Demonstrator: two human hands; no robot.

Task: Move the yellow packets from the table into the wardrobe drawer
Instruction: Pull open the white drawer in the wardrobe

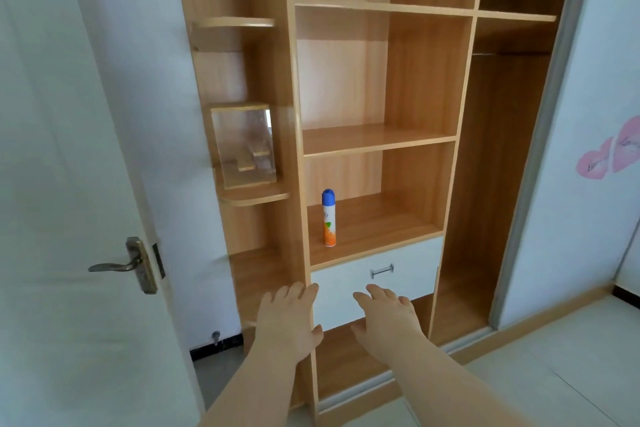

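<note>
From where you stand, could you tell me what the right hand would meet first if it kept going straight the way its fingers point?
Most likely the white drawer front: the right hand is open and empty, its fingers aimed up at the panel just below the metal handle. Depth is unclear, so the gap cannot be judged.

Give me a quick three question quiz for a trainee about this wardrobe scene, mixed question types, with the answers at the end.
1. True or false: the white drawer is pulled open.
2. What stands on the shelf just above the drawer? A) spray can B) folded towel C) yellow packet
3. Fill in: both hands are empty, and the ____ hand is nearer the drawer handle.

Key:
1. False; its front sits flush with the frame.
2. A; the spray can stands upright at the shelf's left side.
3. Right; the right hand is spread below the handle, the left hand is at the drawer's left edge.
</note>
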